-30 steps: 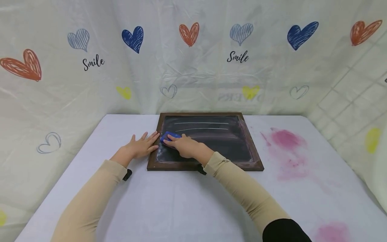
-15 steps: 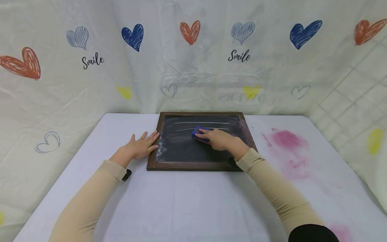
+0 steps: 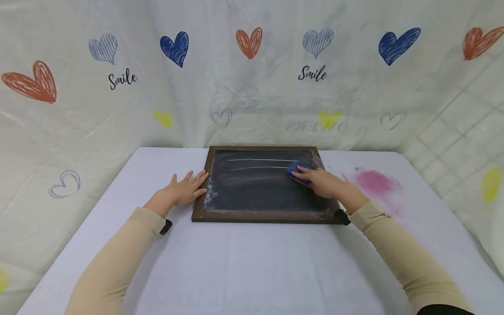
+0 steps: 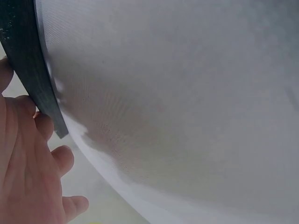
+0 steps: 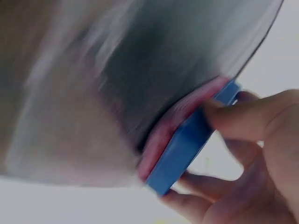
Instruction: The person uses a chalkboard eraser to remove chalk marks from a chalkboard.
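A small chalkboard [image 3: 252, 192] with a dark brown wooden frame lies on the white table. Two thin white chalk lines run across its upper part, and faint smears show below them. My right hand [image 3: 324, 183] grips a blue chalkboard eraser [image 3: 294, 168] on the right half of the board, over the right end of the lower line. In the right wrist view the eraser [image 5: 184, 144] shows a pink-stained felt side against the board, with thumb and fingers around its blue back. My left hand [image 3: 182, 191] has its fingers spread, the fingertips touching the board's left frame edge.
Pink powder stains [image 3: 376, 181] mark the white tablecloth [image 3: 252, 262] to the right of the board. Behind the table hangs a pale curtain [image 3: 275, 96] printed with hearts and the word Smile.
My right hand has swept the eraser from the board's left side across to its right side. The left hand has stayed at the left frame edge.
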`<state>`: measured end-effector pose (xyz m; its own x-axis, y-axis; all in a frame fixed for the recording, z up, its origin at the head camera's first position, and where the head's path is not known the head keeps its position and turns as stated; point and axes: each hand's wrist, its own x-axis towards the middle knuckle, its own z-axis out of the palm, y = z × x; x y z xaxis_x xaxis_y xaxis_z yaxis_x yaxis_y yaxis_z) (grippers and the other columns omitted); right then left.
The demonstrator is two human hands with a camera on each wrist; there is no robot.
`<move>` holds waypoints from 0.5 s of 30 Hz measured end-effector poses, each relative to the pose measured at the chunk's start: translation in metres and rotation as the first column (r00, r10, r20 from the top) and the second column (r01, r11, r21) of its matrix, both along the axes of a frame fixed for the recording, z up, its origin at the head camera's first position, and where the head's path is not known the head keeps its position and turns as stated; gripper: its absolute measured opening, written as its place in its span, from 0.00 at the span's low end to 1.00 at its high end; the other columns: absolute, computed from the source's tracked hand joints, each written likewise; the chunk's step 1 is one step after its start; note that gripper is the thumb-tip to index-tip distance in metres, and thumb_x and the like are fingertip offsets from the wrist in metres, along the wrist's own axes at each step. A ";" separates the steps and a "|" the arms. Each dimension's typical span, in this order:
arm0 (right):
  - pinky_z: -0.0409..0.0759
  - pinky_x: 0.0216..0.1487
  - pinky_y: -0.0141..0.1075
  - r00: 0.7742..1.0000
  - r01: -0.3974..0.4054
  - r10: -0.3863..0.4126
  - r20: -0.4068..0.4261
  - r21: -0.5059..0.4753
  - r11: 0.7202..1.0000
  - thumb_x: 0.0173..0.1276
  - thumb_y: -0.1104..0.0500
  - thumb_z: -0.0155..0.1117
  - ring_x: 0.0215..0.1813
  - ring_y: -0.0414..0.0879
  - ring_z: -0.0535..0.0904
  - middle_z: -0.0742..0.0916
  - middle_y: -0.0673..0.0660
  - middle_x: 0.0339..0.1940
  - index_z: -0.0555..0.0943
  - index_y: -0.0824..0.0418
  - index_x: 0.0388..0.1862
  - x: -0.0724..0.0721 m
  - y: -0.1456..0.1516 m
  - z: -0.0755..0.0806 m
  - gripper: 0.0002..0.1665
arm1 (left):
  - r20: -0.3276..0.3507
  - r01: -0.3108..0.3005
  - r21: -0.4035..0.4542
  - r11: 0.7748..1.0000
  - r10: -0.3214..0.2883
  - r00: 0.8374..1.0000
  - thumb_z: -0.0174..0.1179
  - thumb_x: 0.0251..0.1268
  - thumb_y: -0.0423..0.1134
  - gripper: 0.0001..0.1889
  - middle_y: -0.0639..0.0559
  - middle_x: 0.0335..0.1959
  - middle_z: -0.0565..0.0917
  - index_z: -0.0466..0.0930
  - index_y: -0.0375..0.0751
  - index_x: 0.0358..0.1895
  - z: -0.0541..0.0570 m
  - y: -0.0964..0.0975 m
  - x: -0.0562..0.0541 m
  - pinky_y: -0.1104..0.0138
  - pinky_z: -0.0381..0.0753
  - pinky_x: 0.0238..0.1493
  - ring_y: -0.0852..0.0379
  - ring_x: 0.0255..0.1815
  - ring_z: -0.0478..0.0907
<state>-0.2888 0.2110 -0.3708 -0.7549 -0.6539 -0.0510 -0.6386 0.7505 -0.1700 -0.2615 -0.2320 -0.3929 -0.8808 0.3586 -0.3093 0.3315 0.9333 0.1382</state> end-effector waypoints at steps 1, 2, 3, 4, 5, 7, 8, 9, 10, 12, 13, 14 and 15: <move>0.79 0.52 0.54 1.000 0.008 -0.008 0.014 0.005 1.000 0.67 0.77 0.60 0.36 0.65 0.82 0.68 0.71 0.77 0.70 0.66 0.76 0.001 -0.001 0.000 0.37 | 0.004 0.000 0.002 1.000 0.000 1.000 0.37 0.85 0.57 0.36 0.46 0.85 0.42 0.40 0.45 0.85 0.000 0.000 0.000 0.28 0.32 0.71 0.35 0.83 0.40; 0.80 0.47 0.51 0.999 0.018 -0.018 0.034 0.013 1.000 0.68 0.77 0.60 0.32 0.62 0.81 0.67 0.71 0.77 0.69 0.65 0.77 0.001 -0.004 0.000 0.38 | 0.009 0.000 0.003 1.000 0.000 1.000 0.38 0.85 0.57 0.36 0.46 0.85 0.42 0.40 0.45 0.85 -0.001 0.000 0.001 0.28 0.32 0.71 0.35 0.83 0.40; 0.78 0.39 0.47 0.998 0.026 -0.027 0.054 0.021 0.999 0.69 0.77 0.60 0.29 0.60 0.78 0.66 0.71 0.78 0.68 0.65 0.77 0.002 -0.007 0.000 0.38 | 0.013 -0.001 0.004 1.000 0.001 1.000 0.38 0.85 0.57 0.36 0.46 0.85 0.43 0.40 0.45 0.85 -0.001 0.000 0.002 0.28 0.32 0.71 0.35 0.83 0.40; 0.75 0.33 0.44 0.997 0.029 -0.031 0.066 0.030 0.999 0.69 0.76 0.60 0.30 0.59 0.76 0.66 0.70 0.78 0.68 0.65 0.78 0.002 -0.012 0.001 0.38 | 0.014 0.000 0.002 1.000 0.000 1.000 0.38 0.85 0.57 0.36 0.46 0.85 0.43 0.40 0.45 0.85 -0.001 0.000 0.002 0.28 0.32 0.71 0.35 0.83 0.40; 0.73 0.32 0.42 0.996 0.031 -0.034 0.081 0.037 0.999 0.70 0.76 0.60 0.31 0.59 0.77 0.65 0.70 0.78 0.67 0.64 0.78 0.003 -0.017 0.001 0.38 | 0.013 -0.002 0.002 1.000 0.002 1.000 0.38 0.85 0.57 0.36 0.46 0.85 0.43 0.41 0.44 0.85 -0.001 0.000 0.003 0.28 0.32 0.71 0.34 0.83 0.40; 0.71 0.30 0.39 0.994 0.027 -0.031 0.108 0.043 0.999 0.71 0.75 0.59 0.38 0.63 0.78 0.64 0.68 0.80 0.66 0.63 0.79 0.003 -0.030 0.003 0.38 | 0.005 -0.002 -0.003 1.000 0.002 1.000 0.38 0.85 0.57 0.36 0.46 0.85 0.43 0.41 0.44 0.85 0.000 0.000 0.003 0.28 0.33 0.71 0.35 0.83 0.40; 0.72 0.32 0.40 0.993 0.020 -0.025 0.117 0.047 0.999 0.71 0.75 0.59 0.44 0.67 0.79 0.63 0.68 0.80 0.65 0.62 0.80 0.002 -0.037 0.004 0.38 | 0.000 -0.002 -0.006 1.000 0.002 1.000 0.38 0.85 0.57 0.36 0.46 0.85 0.43 0.41 0.44 0.85 0.001 0.000 0.004 0.28 0.33 0.71 0.35 0.83 0.41; 0.73 0.33 0.40 0.992 0.006 -0.012 0.124 0.044 0.999 0.72 0.75 0.58 0.46 0.68 0.79 0.62 0.67 0.81 0.65 0.62 0.80 0.002 -0.044 0.005 0.39 | -0.004 -0.002 -0.008 1.000 0.002 1.000 0.37 0.85 0.57 0.36 0.46 0.85 0.43 0.41 0.44 0.85 0.002 0.000 0.004 0.28 0.33 0.71 0.35 0.83 0.41; 0.74 0.36 0.41 0.991 -0.007 0.001 0.130 0.042 0.999 0.72 0.75 0.58 0.47 0.68 0.80 0.62 0.67 0.81 0.64 0.62 0.80 0.002 -0.052 0.006 0.39 | -0.007 -0.001 -0.009 1.000 0.001 1.000 0.37 0.85 0.57 0.36 0.46 0.85 0.43 0.41 0.45 0.85 0.002 0.000 0.003 0.28 0.33 0.71 0.35 0.83 0.41; 0.75 0.37 0.40 0.989 -0.031 0.025 0.148 0.038 0.999 0.73 0.75 0.57 0.45 0.64 0.81 0.60 0.67 0.82 0.64 0.61 0.81 0.001 -0.068 0.008 0.39 | -0.009 0.000 -0.008 1.000 0.000 1.000 0.37 0.85 0.57 0.36 0.46 0.85 0.43 0.41 0.45 0.85 0.003 0.000 0.002 0.29 0.33 0.72 0.35 0.83 0.41; 0.74 0.37 0.39 0.986 -0.039 0.033 0.161 0.038 0.998 0.73 0.74 0.57 0.40 0.60 0.81 0.60 0.66 0.82 0.63 0.60 0.81 0.000 -0.076 0.008 0.39 | -0.006 0.000 -0.006 1.000 0.000 1.000 0.38 0.85 0.57 0.36 0.47 0.85 0.43 0.41 0.45 0.85 0.002 0.000 0.002 0.29 0.33 0.72 0.35 0.83 0.41; 0.74 0.37 0.38 0.984 -0.044 0.036 0.172 0.042 0.998 0.74 0.74 0.56 0.40 0.59 0.81 0.59 0.65 0.82 0.63 0.59 0.81 0.001 -0.084 0.009 0.39 | -0.003 -0.001 -0.003 1.000 0.001 1.000 0.38 0.85 0.57 0.36 0.46 0.85 0.43 0.41 0.45 0.85 0.002 0.000 0.001 0.29 0.33 0.72 0.35 0.83 0.41; 0.72 0.35 0.37 0.982 -0.049 0.040 0.185 0.042 0.998 0.74 0.74 0.56 0.36 0.56 0.80 0.59 0.65 0.83 0.62 0.58 0.82 0.001 -0.092 0.010 0.39 | 0.002 -0.002 -0.002 1.000 0.002 1.000 0.38 0.85 0.57 0.36 0.46 0.85 0.43 0.41 0.45 0.85 0.002 -0.001 0.001 0.28 0.33 0.72 0.35 0.83 0.40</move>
<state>-0.2877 0.1185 -0.3607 -0.7000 -0.6804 -0.2170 -0.6329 0.7317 -0.2531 -0.2600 -0.2329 -0.3911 -0.8810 0.3562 -0.3114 0.3294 0.9342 0.1368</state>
